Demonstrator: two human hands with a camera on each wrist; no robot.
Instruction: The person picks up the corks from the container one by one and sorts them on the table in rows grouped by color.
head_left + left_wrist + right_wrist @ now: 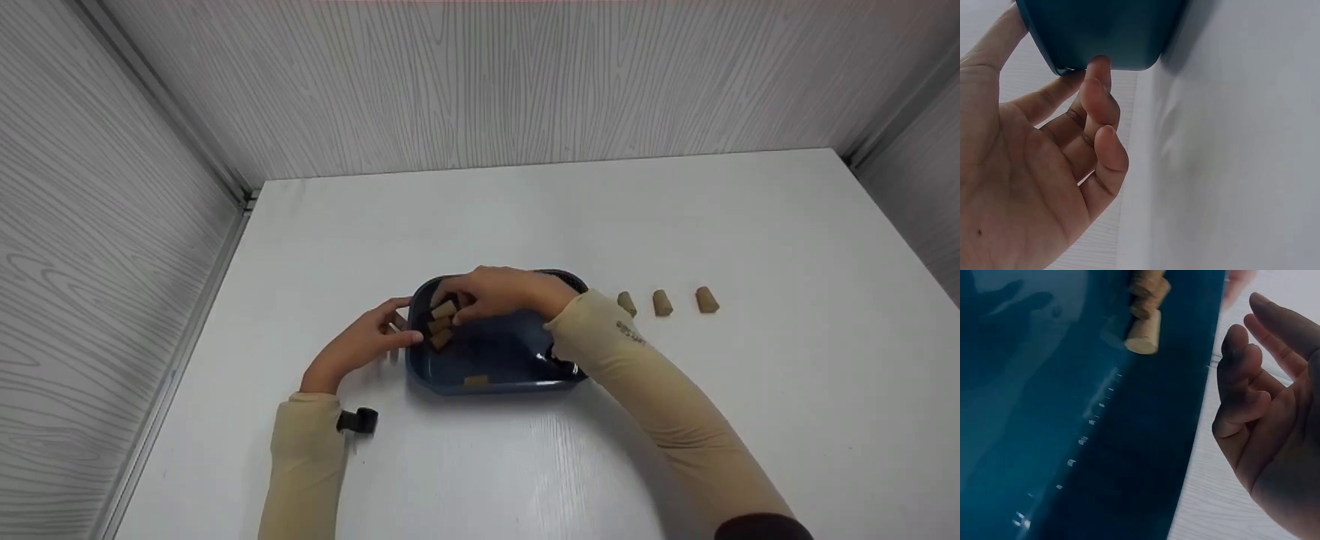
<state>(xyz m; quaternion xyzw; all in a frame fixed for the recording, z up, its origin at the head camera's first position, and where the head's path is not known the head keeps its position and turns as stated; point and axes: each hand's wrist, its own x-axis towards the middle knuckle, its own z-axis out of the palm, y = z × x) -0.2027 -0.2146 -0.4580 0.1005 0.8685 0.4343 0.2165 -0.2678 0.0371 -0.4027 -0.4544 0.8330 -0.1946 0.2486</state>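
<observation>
Head view, clock from frame centre: white tabletop (pixel 750 225) (faint grain, soft shadows); grey wood-grain back panel (pixel 465 82) at 12, matching left panel (pixel 97 262) at 9, right panel (pixel 937 180) between 2 and 3. Grey corner strip (pixel 166 97) at 10, side rail (pixel 171 375) at 8.

Long beige stretch sleeves on both arms, left sleeve (pixel 304 457) and right sleeve (pixel 667 412), snug with a few creases, cuffs ending at the wrists above bare hands. Right one carries a small dark printed mark (pixel 630 332) near the cuff, too blurred to read, plus a dark band (pixel 763 526) round its upper end. Stubby black module (pixel 360 421) with a rounded end sticks out sideways at the left cuff, mount detail unclear.
</observation>
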